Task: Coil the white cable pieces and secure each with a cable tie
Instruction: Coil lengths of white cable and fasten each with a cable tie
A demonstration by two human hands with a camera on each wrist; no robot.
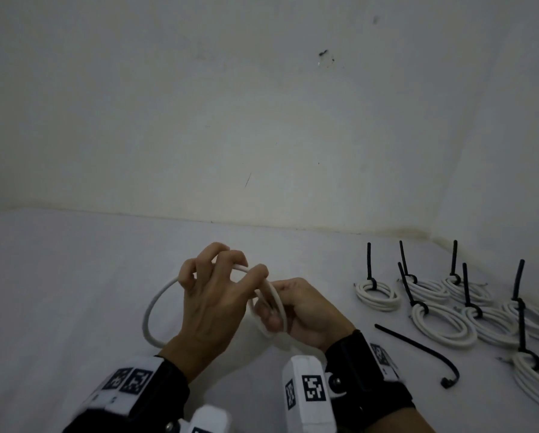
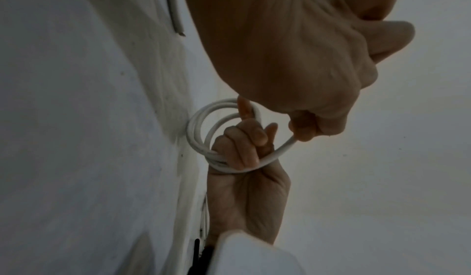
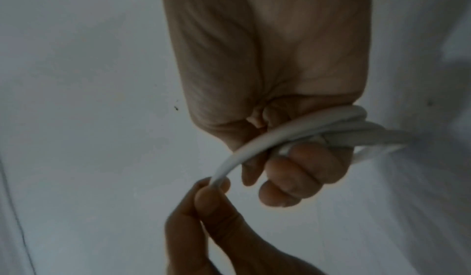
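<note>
A white cable [image 1: 151, 304] is partly wound into a small coil [image 1: 277, 303] held upright over the white surface. My right hand [image 1: 305, 310] grips the coil, fingers curled through its loops [image 3: 331, 126]. My left hand [image 1: 213, 295] is just left of it and pinches the free run of cable [image 3: 229, 168] between thumb and fingers [image 3: 209, 194]. The loose part arcs out to the left and back under my left wrist. In the left wrist view the coil [image 2: 198, 130] sits in my right hand [image 2: 244, 154], and the cable's cut end [image 2: 175, 17] lies on the surface.
Several finished white coils [image 1: 377, 292], each bound with a black cable tie whose tail sticks up, lie at the right. One loose black cable tie [image 1: 418, 348] lies just right of my right wrist. A white wall [image 1: 262, 120] stands close behind.
</note>
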